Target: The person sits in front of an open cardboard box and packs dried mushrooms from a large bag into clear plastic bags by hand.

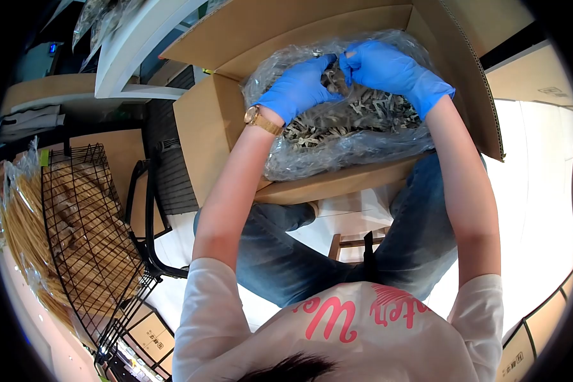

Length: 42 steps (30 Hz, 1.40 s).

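Both of my hands wear blue gloves and are over an open cardboard box (210,121). A clear plastic bag (337,159) lines it, full of dried, curled grey-brown strips (363,114) whose kind I cannot make out. My left hand (299,89) is over the bag's left part, thumb and fingers apart around some strips, with no firm grip visible. At the upper middle of the bag, my right hand (385,69) has its fingers curled into a pinch. Whatever lies between those fingertips is hidden or too small to name.
The box sits in front of my knees, its flaps raised. On the left stands a black wire basket cart (89,235) beside bagged long tan sticks (25,223). A white curved frame (124,57) rises at upper left. More cartons (528,350) are at lower right.
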Motion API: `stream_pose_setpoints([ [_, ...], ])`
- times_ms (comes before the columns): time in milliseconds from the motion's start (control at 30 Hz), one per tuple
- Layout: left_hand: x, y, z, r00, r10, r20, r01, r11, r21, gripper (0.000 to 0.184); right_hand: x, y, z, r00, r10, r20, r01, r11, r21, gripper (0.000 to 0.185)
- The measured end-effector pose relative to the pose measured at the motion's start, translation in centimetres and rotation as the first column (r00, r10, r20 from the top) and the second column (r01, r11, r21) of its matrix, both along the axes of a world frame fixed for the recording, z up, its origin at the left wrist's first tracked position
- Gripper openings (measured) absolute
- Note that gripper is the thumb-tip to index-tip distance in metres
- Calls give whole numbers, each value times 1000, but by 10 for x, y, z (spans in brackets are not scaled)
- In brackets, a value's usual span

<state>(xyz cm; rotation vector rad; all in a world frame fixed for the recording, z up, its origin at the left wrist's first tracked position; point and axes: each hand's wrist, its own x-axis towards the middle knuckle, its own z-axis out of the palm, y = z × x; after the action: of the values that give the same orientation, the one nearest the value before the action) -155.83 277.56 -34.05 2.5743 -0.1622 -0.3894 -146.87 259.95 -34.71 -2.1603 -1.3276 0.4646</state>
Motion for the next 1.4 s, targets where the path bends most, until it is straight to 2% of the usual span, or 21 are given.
stream_pose_setpoints([
  [67, -1, -1, 10, 999, 2, 38, -3, 1000, 17, 65, -1, -5, 7, 998, 14, 59, -24, 986, 164, 8],
  [133, -3, -1, 20, 998, 2, 70, -3, 1000, 28, 59, 15, -13, 2, 996, -78, 53, 72, 990, 119, 7],
  [200, -3, 3, 27, 991, -55, 120, 87, 956, -280, 49, 17, -15, 7, 974, -220, 49, 216, 973, 81, 8],
  [333, -9, 2, 40, 986, -55, 160, 88, 973, -211, 41, 1, -25, 30, 971, -240, 2, 236, 954, 187, 6],
  [400, -12, 1, 42, 976, 6, 219, 55, 961, -272, 34, 11, -39, 23, 996, -86, -14, 86, 967, 241, 6],
  [433, -15, 4, 42, 976, 3, 218, 58, 961, -271, 34, 17, -46, 21, 969, -221, -110, 242, 941, 238, 7],
  [533, -22, 16, 23, 886, 386, 258, -171, 789, -591, 27, 18, -58, 37, 924, -379, -45, 375, 883, 282, 5],
  [567, -24, 21, 1, 885, 387, 258, -173, 789, -590, 27, 15, -55, 37, 937, -348, -37, 345, 898, 275, 6],
  [633, -32, 34, -53, 856, 456, 245, -344, 855, -388, 33, 8, -46, 34, 946, -321, -38, 319, 908, 270, 6],
  [700, -46, 47, -115, 932, 313, 181, -304, 949, -78, 50, 3, -40, 34, 954, -275, -123, 295, 934, 203, 8],
  [733, -52, 44, -130, 933, 313, 177, -303, 949, -82, 50, 4, -41, 32, 953, -277, -124, 297, 934, 197, 8],
  [767, -58, 38, -142, 965, 259, 31, -261, 955, 143, 57, 7, -41, 30, 956, -254, -148, 281, 937, 206, 8],
  [800, -64, 33, -153, 966, 228, -123, -172, 920, 353, 64, 9, -42, 29, 957, -233, -171, 267, 939, 216, 9],
  [833, -74, 28, -164, 967, 224, -123, -169, 922, 348, 64, 10, -43, 28, 957, -237, -168, 269, 940, 211, 9],
  [900, -87, 18, -181, 994, 104, -42, -56, 784, 619, 72, 12, -45, 28, 959, -208, -195, 251, 940, 230, 9],
  [967, -82, 14, -187, 989, 133, -69, -61, 778, 626, 75, 15, -46, 26, 964, -202, -172, 238, 945, 224, 10],
  [1033, -73, 11, -171, 922, 185, -341, 42, 826, 562, 77, 15, -45, 24, 970, -185, -159, 217, 951, 221, 10],
  [1167, -67, 18, -165, 865, 159, -476, 123, 853, 507, 77, 14, -43, 26, 974, -195, -114, 213, 960, 180, 12],
  [1233, -65, 36, -196, 845, -106, -524, 332, 872, 359, 75, 11, -44, 26, 972, -188, -141, 213, 958, 189, 12],
  [1333, -47, 31, -147, 694, -222, -685, 476, 856, 205, 76, 8, -43, 26, 952, -156, -264, 224, 942, 252, 11],
  [1400, -51, 34, -154, 712, -249, -657, 513, 824, 243, 74, 8, -44, 26, 976, -164, -142, 195, 952, 237, 11],
])
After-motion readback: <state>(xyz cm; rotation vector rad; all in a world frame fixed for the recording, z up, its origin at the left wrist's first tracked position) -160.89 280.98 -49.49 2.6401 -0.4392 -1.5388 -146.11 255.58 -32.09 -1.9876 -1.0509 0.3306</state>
